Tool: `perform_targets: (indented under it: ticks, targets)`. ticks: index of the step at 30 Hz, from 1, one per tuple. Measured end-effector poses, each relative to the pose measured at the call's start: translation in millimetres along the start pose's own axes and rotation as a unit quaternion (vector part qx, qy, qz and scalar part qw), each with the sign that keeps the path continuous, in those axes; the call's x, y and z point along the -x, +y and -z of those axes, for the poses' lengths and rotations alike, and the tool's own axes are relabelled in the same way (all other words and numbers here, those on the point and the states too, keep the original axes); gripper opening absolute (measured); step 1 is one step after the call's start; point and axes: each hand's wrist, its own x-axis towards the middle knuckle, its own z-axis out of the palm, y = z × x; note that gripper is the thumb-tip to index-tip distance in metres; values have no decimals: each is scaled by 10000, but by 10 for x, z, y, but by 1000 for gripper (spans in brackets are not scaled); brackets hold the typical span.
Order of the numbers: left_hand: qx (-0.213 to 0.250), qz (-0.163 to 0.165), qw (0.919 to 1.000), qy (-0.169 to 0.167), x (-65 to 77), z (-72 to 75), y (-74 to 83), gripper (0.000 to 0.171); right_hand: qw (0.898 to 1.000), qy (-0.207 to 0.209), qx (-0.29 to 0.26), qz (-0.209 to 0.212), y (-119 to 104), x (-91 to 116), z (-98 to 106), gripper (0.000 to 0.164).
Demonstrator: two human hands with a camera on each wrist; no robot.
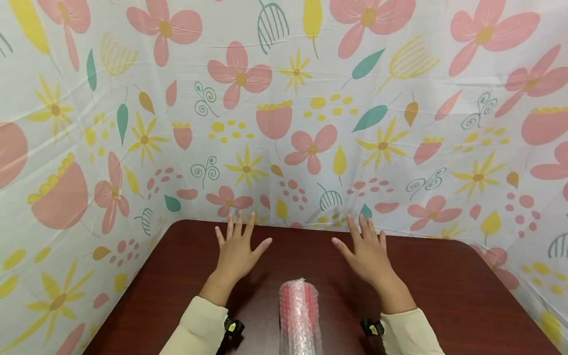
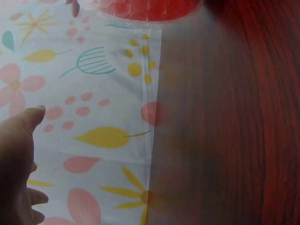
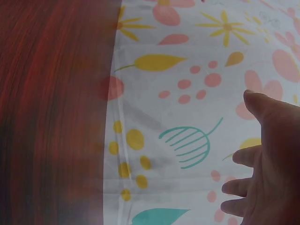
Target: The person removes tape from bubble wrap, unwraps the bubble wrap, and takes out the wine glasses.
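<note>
Both hands are spread over the far part of the dark wooden table, fingers straight and holding nothing. My left hand [image 1: 236, 254] is on the left side and my right hand [image 1: 369, 256] on the right. Between the forearms, nearer the front, a red object in clear bubble wrap [image 1: 299, 315] stands on the table; the frame's bottom edge cuts it off. In the left wrist view, part of the wrapped red object [image 2: 150, 9] shows at the top, apart from the left thumb. The right wrist view has only the right hand [image 3: 267, 154], its fingers extended.
The dark red-brown table [image 1: 466, 296] has rounded far corners. A white cloth [image 1: 284, 162] printed with flowers and leaves hangs behind it and along both sides. Black wrist straps with small cameras [image 1: 233, 326] sit at the cuffs of the cream sleeves [image 1: 195, 328].
</note>
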Motion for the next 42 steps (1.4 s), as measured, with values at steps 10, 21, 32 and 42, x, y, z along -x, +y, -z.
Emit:
perform_targets:
  ticks: [10,21,32,42]
  targets:
    - [157,13,9997,-177,-13,-4,31,87,9999,20,-40,163,-24,-15,-26,83]
    - [1139,-102,9929,-320,32,6,58,81,9979,-63,-370,530,-70,-8,-15,80]
    - [2292,-487,9639,-1268,133,-64,91,65,9965,-180,-308,754,-55,79,-14,81]
    - [3149,-933,9182,-2216,255,-54,192,35,9943,-256,-289,998,-92,182,-49,67]
